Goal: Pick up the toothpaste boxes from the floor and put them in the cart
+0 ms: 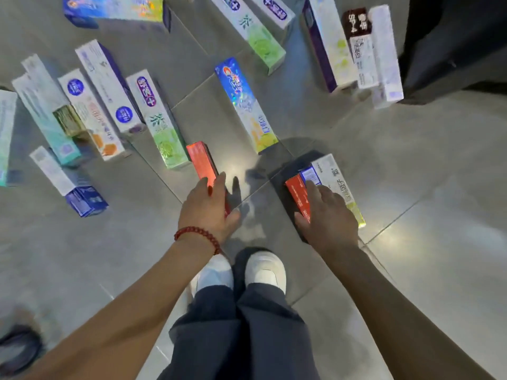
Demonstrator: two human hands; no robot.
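Several toothpaste boxes lie scattered on the grey tiled floor. My left hand (pixel 210 208), with a red bead bracelet on the wrist, lies over the near end of a red box (pixel 201 160), fingers around its edges. My right hand (pixel 327 215) rests on another red box (pixel 297 194), which lies against a white box with a yellow-green end (pixel 338 182). Both boxes still rest on the floor. A blue-and-yellow box (pixel 245 104) lies just beyond my hands. No cart is in view.
More boxes spread over the left (pixel 162 119) and the far side (pixel 251 31) of the floor. A dark piece of furniture (pixel 452 42) stands at the top right. My white shoes (pixel 241 271) are right below my hands. A dark shoe (pixel 19 349) is at the bottom left.
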